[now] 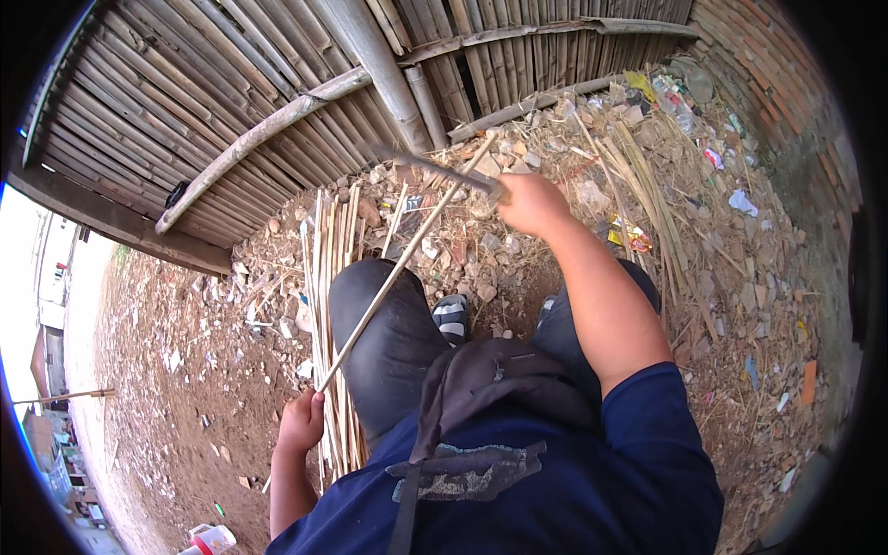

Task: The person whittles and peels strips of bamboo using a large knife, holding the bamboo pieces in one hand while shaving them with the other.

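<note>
My left hand (302, 422) is closed round the near end of a long, thin bamboo strip (396, 272). The strip slants up and away over my left knee, its far end near the foot of the bamboo wall. In my closed right hand (535, 205) is a knife (442, 168) with a long dark blade, pointing left. The blade crosses the strip close to its far end; whether it touches cannot be made out. A bundle of pale split bamboo strips (321, 277) lies on the ground along my left leg, partly hidden by it.
A slatted bamboo wall (231, 102) with poles stands ahead, and a brick wall (777, 69) rises at the right. More split bamboo (652, 190) lies beyond my right knee. Stones and litter (684, 106) cover the dirt ground. A white-and-red container (211, 540) sits at the lower left.
</note>
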A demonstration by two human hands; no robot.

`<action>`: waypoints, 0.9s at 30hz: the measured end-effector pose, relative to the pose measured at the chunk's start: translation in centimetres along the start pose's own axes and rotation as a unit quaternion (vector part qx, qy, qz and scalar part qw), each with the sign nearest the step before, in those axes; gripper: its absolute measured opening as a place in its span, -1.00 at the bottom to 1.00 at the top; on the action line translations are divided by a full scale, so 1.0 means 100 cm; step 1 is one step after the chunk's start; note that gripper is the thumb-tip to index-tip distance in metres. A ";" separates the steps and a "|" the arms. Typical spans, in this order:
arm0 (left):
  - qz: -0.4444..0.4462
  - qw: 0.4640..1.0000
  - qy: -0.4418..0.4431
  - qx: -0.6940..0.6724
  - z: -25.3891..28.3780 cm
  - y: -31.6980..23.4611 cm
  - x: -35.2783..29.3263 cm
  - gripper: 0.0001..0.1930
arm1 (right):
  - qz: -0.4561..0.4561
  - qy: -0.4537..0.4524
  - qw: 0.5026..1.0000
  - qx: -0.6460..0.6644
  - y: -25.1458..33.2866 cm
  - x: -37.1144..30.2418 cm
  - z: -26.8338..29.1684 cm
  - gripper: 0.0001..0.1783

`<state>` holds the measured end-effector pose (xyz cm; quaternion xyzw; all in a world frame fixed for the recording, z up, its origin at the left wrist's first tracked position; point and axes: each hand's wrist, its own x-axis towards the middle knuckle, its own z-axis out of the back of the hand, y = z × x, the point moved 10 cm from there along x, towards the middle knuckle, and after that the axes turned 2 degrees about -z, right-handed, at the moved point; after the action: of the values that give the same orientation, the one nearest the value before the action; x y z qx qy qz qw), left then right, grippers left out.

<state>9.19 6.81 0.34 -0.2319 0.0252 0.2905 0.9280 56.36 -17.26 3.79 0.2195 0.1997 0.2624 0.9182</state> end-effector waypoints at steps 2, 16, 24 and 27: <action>0.006 1.000 -0.005 -0.003 -0.003 0.001 0.001 -0.60 | 0.087 0.050 0.990 -0.100 0.033 -0.013 -0.018 -0.85; 0.052 0.997 0.020 -0.048 -0.015 0.001 0.000 -0.62 | -0.063 -0.254 0.919 0.294 -0.114 0.049 0.026 -0.51; -0.018 0.994 0.019 -0.106 -0.017 -0.036 0.021 -0.63 | 0.055 -0.117 0.972 0.198 -0.022 0.009 0.021 -0.56; -0.042 0.992 -0.015 -0.116 -0.016 -0.052 0.026 -0.59 | 0.117 -0.047 0.985 0.117 0.017 -0.006 -0.005 -0.66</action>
<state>14.34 3.73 0.58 -0.3342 -0.0326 0.2562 0.9064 54.98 -16.13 4.39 0.3597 0.1590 0.3327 0.8571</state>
